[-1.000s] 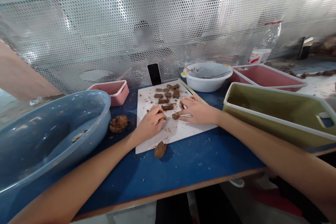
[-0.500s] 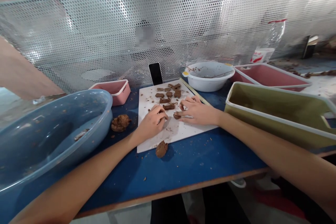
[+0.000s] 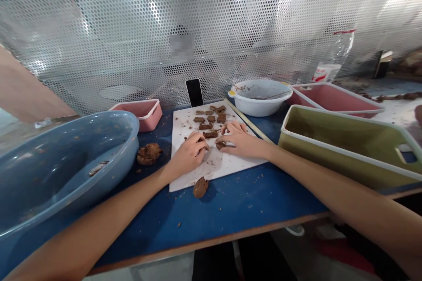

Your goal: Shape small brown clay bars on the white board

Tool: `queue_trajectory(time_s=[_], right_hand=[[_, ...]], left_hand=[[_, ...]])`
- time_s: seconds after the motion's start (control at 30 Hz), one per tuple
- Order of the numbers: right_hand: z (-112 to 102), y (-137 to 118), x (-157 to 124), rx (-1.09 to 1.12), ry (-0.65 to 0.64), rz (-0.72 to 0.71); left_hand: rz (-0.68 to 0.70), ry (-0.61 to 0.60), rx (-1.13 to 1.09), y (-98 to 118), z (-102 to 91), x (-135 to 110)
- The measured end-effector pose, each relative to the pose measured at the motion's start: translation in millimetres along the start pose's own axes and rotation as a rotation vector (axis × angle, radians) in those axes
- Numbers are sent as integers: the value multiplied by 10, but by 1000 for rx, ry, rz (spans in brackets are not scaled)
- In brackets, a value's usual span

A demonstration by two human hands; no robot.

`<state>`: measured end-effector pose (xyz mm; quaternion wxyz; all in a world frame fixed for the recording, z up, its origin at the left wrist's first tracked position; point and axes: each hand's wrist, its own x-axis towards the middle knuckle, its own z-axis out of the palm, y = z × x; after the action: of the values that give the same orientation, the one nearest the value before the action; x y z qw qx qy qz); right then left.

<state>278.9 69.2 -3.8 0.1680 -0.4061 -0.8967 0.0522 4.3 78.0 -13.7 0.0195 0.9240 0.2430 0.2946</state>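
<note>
On a white board [image 3: 184, 173] my right hand [image 3: 239, 140] has its thumb and fingers closed around a small lump of brown clay [image 3: 220, 145]. My left hand [image 3: 189, 153] rests on the same board, a little to the left. Its fingers are curled together, and what they may hold is hidden beneath them. Just beyond both hands lies a short clay bar [image 3: 210, 134]. Several other shaped clay pieces [image 3: 206, 126] are laid out further back on the board, among crumbs. A rounded clay lump [image 3: 201, 187] sits at the board's near edge.
A large blue basin [image 3: 130, 149] stands left, with a rough clay mass [image 3: 149, 154] beside it. Behind are a pink box [image 3: 150, 118], a phone [image 3: 194, 93] and a white basin [image 3: 260, 107]. A green bin [image 3: 329, 158] borders my right forearm. A pale stick [image 3: 247, 120] lies along the board.
My right hand has shifted slightly left, still at the small clay lump, its fingers a bit more bent. My left hand stays almost where it was. The whole view has moved slightly.
</note>
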Motion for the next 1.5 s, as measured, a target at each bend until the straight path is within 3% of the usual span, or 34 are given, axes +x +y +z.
queue_trajectory(time_s=[0.43,0.7,0.87,1.03,1.2,1.33,1.5], right_hand=[[6,83,-19,-20,34,-3],[-133,62,-79,-66,22,-180],[-178,78,-95,-61,49,-151],[-169,86,-92,-20,-24,-186],[-166,117,-85,-8,9,-144],[-181,113,-96,30,-41,-158],[-198,79,-97,1,1,-142]], left_hand=[[0,-7,-7,-12,2,-10],[0,-5,4,-13,11,-13],[14,1,1,-18,11,-19],[19,0,9,-20,11,-13],[6,-3,-2,-14,5,-11],[-12,-5,-15,-15,4,-16],[-15,1,-11,-14,8,-20]])
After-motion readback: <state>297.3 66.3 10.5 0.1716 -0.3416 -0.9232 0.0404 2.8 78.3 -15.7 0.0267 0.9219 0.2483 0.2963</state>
